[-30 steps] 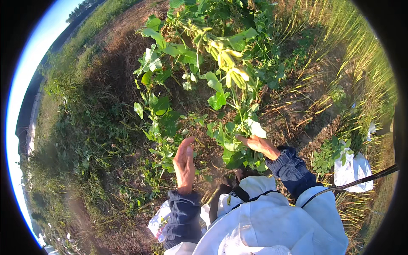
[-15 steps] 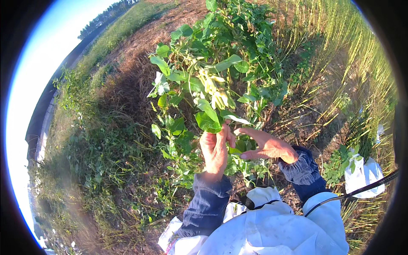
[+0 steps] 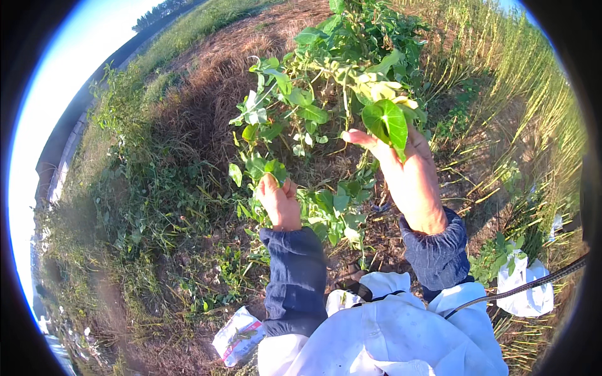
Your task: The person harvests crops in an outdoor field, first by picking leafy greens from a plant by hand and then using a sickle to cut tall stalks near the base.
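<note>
My left hand (image 3: 279,202) is closed with fingertips pinched at a green leaf (image 3: 274,168) of a trailing vine. To its right, my right hand (image 3: 411,182) reaches up with the thumb stretched out to the left, apart from the fingers. A heart-shaped leaf (image 3: 385,122) lies in front of those fingers and partly hides them. Just above the right hand hangs a cluster of pale yellow-green pods (image 3: 379,88) on a leafy plant (image 3: 376,31); whether the fingers touch the pods is hidden.
Low weeds (image 3: 144,219) cover the ground at left, with dry brown grass (image 3: 194,119) beyond. Tall yellowish stalks (image 3: 501,69) stand at right. A white bag (image 3: 525,288) lies at lower right, and a white packet (image 3: 237,335) near my left sleeve. A dark strap (image 3: 533,285) crosses the right side.
My hands have moved apart: the left went left to a leaf, the right rose toward the pods with its palm turned up. The pod cluster has shifted up and right.
</note>
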`<state>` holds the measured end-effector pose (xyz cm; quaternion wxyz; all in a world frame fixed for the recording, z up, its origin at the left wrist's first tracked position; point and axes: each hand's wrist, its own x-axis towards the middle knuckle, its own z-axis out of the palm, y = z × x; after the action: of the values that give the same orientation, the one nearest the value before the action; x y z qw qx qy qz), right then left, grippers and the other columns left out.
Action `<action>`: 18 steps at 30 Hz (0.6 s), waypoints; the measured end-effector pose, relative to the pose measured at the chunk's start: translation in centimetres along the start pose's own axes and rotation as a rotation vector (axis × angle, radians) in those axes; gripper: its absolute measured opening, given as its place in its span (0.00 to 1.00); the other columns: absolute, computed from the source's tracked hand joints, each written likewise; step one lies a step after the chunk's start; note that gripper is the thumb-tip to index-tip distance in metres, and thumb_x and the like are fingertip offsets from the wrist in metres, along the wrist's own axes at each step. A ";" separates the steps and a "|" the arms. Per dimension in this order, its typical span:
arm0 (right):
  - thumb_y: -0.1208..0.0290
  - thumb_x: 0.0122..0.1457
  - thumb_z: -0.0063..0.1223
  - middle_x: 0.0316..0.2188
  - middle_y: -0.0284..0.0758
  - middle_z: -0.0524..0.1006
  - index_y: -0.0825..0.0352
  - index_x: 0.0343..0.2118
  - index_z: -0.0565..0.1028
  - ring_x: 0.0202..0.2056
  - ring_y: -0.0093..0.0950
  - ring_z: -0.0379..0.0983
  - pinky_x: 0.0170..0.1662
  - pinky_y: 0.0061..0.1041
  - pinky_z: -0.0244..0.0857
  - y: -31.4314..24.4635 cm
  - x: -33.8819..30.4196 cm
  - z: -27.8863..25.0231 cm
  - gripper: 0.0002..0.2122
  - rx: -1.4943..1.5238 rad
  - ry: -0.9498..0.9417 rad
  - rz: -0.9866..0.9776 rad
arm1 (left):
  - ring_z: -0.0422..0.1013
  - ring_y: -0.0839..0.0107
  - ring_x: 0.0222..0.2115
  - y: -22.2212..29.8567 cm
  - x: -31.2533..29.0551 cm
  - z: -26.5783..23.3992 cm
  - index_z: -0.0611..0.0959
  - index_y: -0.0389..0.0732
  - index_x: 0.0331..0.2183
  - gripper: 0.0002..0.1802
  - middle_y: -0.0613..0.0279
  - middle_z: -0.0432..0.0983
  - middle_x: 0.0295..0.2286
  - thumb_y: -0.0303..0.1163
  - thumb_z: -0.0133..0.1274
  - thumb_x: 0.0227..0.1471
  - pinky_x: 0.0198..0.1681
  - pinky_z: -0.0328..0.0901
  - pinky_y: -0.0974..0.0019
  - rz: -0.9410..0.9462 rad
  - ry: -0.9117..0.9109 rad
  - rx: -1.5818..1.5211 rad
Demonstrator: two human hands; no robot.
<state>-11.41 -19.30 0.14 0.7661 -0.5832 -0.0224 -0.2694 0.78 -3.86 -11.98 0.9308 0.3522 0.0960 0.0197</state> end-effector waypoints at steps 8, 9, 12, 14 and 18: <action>0.46 0.45 0.61 0.60 0.43 0.55 0.63 0.62 0.49 0.63 0.36 0.45 0.63 0.41 0.41 4.8 0.4 -7.3 0.46 -0.523 -0.476 0.176 | 0.48 0.80 0.15 5.2 -2.0 0.0 0.68 0.41 0.25 0.07 0.69 0.56 0.19 0.26 0.42 0.56 0.20 0.45 0.74 -0.298 -0.476 -0.342; 0.48 0.42 0.64 0.61 0.42 0.53 0.64 0.62 0.49 0.64 0.38 0.42 0.64 0.40 0.38 7.6 -0.5 -6.7 0.48 -0.668 -0.571 0.206 | 0.48 0.80 0.16 6.7 -2.6 0.2 0.68 0.41 0.25 0.07 0.69 0.56 0.19 0.27 0.42 0.55 0.20 0.45 0.73 -0.354 -0.520 -0.403; 0.51 0.41 0.66 0.62 0.43 0.51 0.60 0.62 0.51 0.63 0.43 0.43 0.63 0.40 0.42 15.1 -3.8 -4.2 0.47 -0.729 -0.758 0.012 | 0.48 0.79 0.16 9.9 -5.5 1.5 0.66 0.38 0.27 0.06 0.68 0.54 0.20 0.27 0.42 0.55 0.21 0.47 0.72 -0.440 -0.553 -0.470; 0.60 0.47 0.59 0.56 0.37 0.62 0.55 0.53 0.66 0.61 0.40 0.51 0.61 0.41 0.45 20.0 -6.6 -1.8 0.28 -0.818 -0.769 -0.139 | 0.51 0.79 0.18 11.7 -6.9 1.2 0.71 0.34 0.36 0.08 0.67 0.58 0.23 0.29 0.43 0.56 0.22 0.46 0.73 -0.433 -0.581 -0.422; 0.63 0.54 0.52 0.33 0.38 0.74 0.61 0.48 0.69 0.33 0.35 0.69 0.36 0.32 0.62 22.8 -10.8 2.0 0.18 -0.402 -0.571 0.349 | 0.68 0.67 0.32 13.6 -7.7 -6.1 0.64 0.32 0.51 0.27 0.54 0.67 0.44 0.40 0.46 0.56 0.36 0.62 0.67 0.168 -0.413 0.465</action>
<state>-10.04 -9.32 -23.12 0.6339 -0.7681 -0.0822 0.0391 -7.57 9.55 -6.20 0.8202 0.5588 -0.1223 0.0024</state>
